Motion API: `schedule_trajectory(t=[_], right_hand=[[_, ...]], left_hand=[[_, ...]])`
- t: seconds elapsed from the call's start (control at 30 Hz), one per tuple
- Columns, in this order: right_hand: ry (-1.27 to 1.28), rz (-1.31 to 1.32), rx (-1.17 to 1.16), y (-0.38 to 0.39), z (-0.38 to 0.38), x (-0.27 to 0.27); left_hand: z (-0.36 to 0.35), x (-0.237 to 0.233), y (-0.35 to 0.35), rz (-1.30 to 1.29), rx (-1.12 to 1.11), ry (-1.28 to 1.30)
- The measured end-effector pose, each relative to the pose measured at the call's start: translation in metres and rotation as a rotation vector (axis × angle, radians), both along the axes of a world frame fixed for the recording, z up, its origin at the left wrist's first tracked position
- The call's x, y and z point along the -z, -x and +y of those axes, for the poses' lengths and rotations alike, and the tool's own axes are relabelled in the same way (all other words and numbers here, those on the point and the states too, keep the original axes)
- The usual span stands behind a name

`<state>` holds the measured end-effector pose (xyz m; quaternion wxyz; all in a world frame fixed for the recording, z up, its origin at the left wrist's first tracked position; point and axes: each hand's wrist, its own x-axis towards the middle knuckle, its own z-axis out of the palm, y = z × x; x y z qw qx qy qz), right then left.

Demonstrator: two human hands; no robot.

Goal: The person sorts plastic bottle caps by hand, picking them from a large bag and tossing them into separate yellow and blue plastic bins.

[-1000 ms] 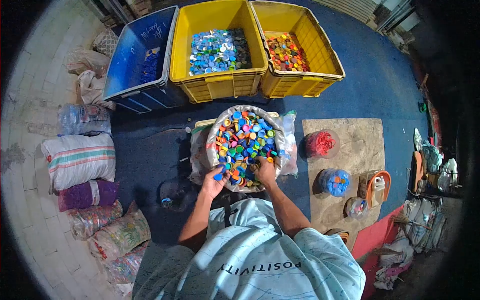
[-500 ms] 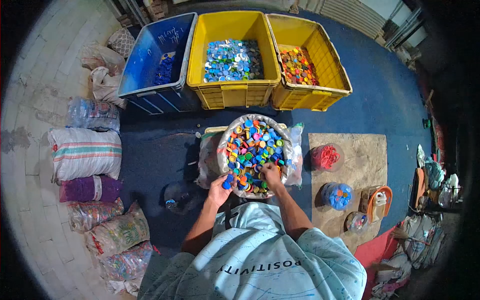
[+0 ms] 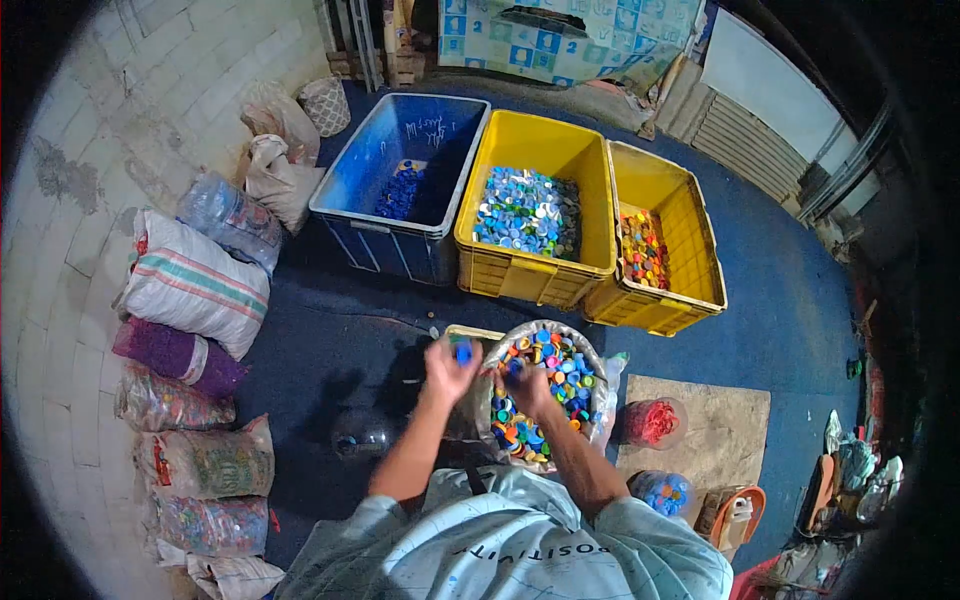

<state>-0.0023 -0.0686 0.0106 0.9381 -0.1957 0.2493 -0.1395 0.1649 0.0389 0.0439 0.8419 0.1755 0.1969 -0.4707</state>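
**Step in hand, as judged:** picking blue caps out of the mixed lot.

**Left hand** point(image 3: 448, 368): held up clear of the lined basin point(image 3: 597, 362), palm turned toward the crates. Its grip is closed on blue caps point(image 3: 462, 351). They are blurred, so the count is not legible.

**Right hand** point(image 3: 530, 386): low over the mixed caps point(image 3: 558, 398) in the basin, fingers curled down among them. Whether that grip is apart or pinched on a cap cannot be told.

**Arms:** both forearms reach forward from the body, elbows bent.

**Next move calls for:** a clear line across the floor gap to the blue crate point(image 3: 392, 250), which holds dark blue caps, or to the yellow crate point(image 3: 520, 280) of paler ones — shade decides.
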Motion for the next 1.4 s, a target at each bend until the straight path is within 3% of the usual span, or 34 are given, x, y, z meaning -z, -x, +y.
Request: schedule_trajectory(t=[0.03,0.07,0.1,0.13,0.2,0.27,0.4,0.47,0.53,0.6,0.73,0.8,0.87,0.93,1.03,1.13,1.17,1.27,1.4], right_hand=[[0.003,-0.141,-0.115,-0.035,-0.017,-0.049],[0.058,-0.079,0.183,-0.072,-0.011,-0.138],[0.159,-0.433,0.079,-0.096,-0.043,-0.114],[0.13,-0.215,0.214,-0.119,-0.046,-0.162],[0.157,0.001,0.367,-0.135,-0.035,-0.23],[0.279,-0.009,0.405,-0.138,-0.034,-0.245],[0.399,0.034,0.27,-0.088,-0.024,-0.144],[0.311,0.192,0.126,-0.04,-0.011,-0.083],[0.349,0.43,0.154,0.015,0.01,-0.036],[0.226,0.681,0.229,0.067,0.034,-0.028],[0.585,0.903,0.32,0.156,0.055,0.045],[0.54,0.94,0.401,0.181,0.06,0.07],[0.45,0.832,0.5,0.18,0.064,0.033],[0.379,0.871,0.444,0.18,0.063,0.014],[0.364,0.818,0.453,0.185,0.067,0.026],[0.376,0.818,0.466,0.189,0.072,0.024],[0.379,0.816,0.464,0.192,0.074,0.027],[0.384,0.859,0.446,0.202,0.078,0.031],[0.386,0.849,0.473,0.213,0.08,0.03]], left_hand=[[-0.013,-0.051,-0.028,-0.045,0.0,-0.012],[-0.026,-0.073,-0.063,-0.065,-0.029,0.018],[-0.03,-0.113,-0.084,-0.152,-0.032,0.032],[-0.033,-0.144,-0.099,-0.237,-0.031,0.045],[-0.045,-0.152,-0.128,-0.354,-0.05,0.065],[-0.042,-0.151,-0.124,-0.406,-0.003,-0.025],[-0.015,-0.07,-0.079,-0.34,0.166,-0.052],[-0.001,-0.014,-0.042,-0.184,0.178,-0.256],[0.017,0.015,0.0,-0.178,0.271,-0.407],[0.037,0.052,0.031,-0.222,0.407,-0.448],[0.045,0.046,0.079,-0.448,0.556,-0.612],[0.045,0.051,0.093,-0.674,0.633,-0.675],[0.043,0.063,0.102,-0.872,0.702,-0.761],[0.038,0.062,0.111,-1.122,0.729,-0.88],[0.038,0.08,0.116,-1.442,0.684,-0.745],[0.035,0.086,0.121,-1.665,0.774,-0.886],[0.035,0.096,0.121,-1.612,0.784,-0.878],[0.027,0.066,0.131,-1.881,0.742,-0.972],[0.026,0.062,0.135,-2.061,0.768,-0.935]])
